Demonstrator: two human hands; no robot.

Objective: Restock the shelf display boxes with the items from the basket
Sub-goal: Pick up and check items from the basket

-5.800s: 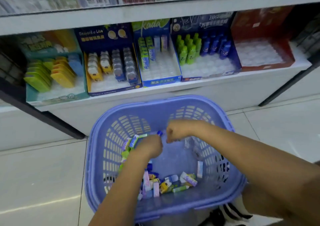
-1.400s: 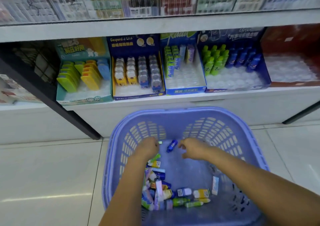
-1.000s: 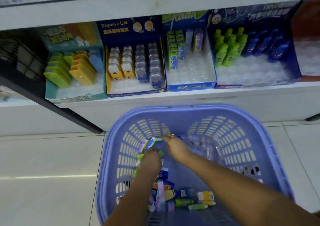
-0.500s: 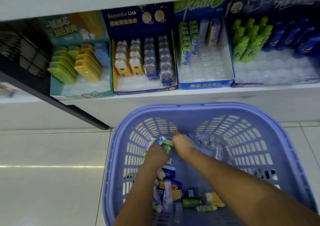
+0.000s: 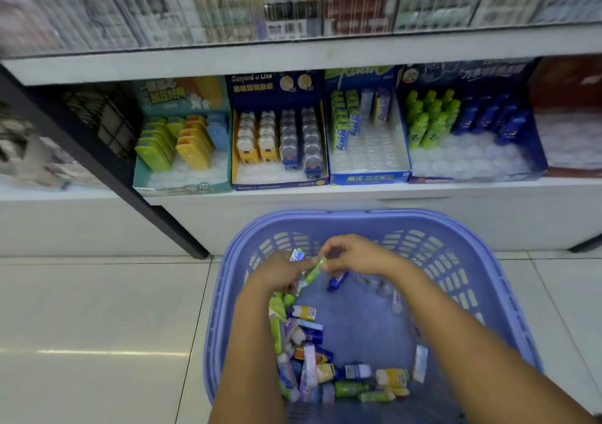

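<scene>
Both my hands hover over the far end of a purple plastic basket (image 5: pixel 482 244) on the floor. My left hand (image 5: pixel 277 274) grips a bundle of small green and blue packs. My right hand (image 5: pixel 351 254) pinches the top of a slim green pack (image 5: pixel 311 275) that leans against the left hand. A small blue bottle (image 5: pixel 337 282) lies on the basket floor just below the right hand. A heap of mixed small items (image 5: pixel 312 358) fills the basket's near left side. Display boxes stand on the shelf beyond, among them the blue box of green packs (image 5: pixel 368 176).
On the shelf, from left: a teal box (image 5: pixel 182 186) of green and yellow cases, a navy box (image 5: pixel 280 182) of bear-shaped items, a dark blue box (image 5: pixel 475 169) of green and blue bottles, a red box (image 5: pixel 566 98). A black upright (image 5: pixel 97 160) slants at left. Pale floor tiles lie around the basket.
The camera has tilted up, showing the upper shelf again. My right hand has shifted from the basket's far wall to pinch a green pack beside my left hand's bundle.
</scene>
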